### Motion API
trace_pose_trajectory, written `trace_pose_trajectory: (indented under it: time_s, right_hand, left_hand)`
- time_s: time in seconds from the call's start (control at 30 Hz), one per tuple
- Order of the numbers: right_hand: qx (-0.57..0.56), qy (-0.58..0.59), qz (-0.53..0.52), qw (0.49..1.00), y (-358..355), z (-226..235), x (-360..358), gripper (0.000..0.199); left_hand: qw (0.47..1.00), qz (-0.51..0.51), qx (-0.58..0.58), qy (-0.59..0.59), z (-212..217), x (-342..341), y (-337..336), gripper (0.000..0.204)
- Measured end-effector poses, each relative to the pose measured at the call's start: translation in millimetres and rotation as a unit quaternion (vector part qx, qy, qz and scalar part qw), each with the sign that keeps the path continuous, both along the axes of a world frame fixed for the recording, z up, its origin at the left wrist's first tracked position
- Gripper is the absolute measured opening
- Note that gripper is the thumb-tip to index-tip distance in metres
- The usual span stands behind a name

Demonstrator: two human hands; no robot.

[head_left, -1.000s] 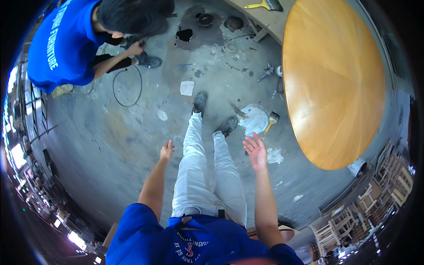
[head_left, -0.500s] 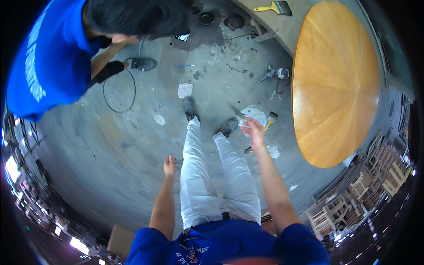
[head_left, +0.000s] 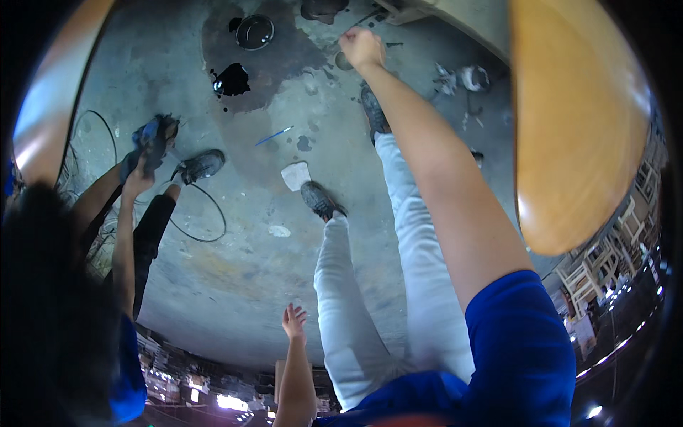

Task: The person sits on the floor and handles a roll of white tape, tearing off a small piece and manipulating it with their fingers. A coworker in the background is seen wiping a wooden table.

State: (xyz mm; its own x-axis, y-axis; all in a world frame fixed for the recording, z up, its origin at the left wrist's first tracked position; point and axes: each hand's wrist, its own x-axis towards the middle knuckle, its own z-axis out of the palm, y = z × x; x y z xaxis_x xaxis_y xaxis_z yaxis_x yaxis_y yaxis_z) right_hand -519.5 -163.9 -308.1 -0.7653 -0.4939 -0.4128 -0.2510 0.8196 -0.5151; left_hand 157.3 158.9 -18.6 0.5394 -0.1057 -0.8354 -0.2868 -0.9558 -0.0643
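My right hand (head_left: 363,48) is stretched far forward over the floor, its fingers curled together; what they hold, if anything, is hidden. Beside it lie a small round lid-like disc (head_left: 343,61), partly covered by the hand, and a thin dark stick (head_left: 364,19). My left hand (head_left: 294,322) hangs low beside my left leg, fingers apart and holding nothing. Ahead of my left shoe is a whitish square pad (head_left: 295,176). A slim blue stick, perhaps a pen or fine brush (head_left: 274,135), rests on the floor beyond it.
A round dark pan (head_left: 255,32) and a glossy black puddle (head_left: 231,80) are at the far left. A spray gun (head_left: 473,78) lies near the large wooden tabletop (head_left: 576,128) at right. A co-worker's gloved hand (head_left: 146,146) and a black hose loop (head_left: 220,224) are at left.
My right hand has moved forward past my right foot; the scraper blade beside it earlier no longer shows. My right foot has stepped forward. My view has shifted, and the co-worker appears lower left.
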Motion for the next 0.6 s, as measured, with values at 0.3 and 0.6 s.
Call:
trace_pose_trajectory:
  time_s: [0.3, 0.6]
  right_hand:
    - [0.05, 0.16, 0.251, 0.953, -82, -197, -40, 0.018]
    - [-0.038, 0.174, 0.22, 0.959, -79, -158, -26, 0.015]
  left_hand:
    - [0.995, 0.022, 0.09, -0.041, -32, -70, 53, 0.047]
    - [0.996, 0.055, 0.054, -0.054, -10, -105, 38, 0.043]
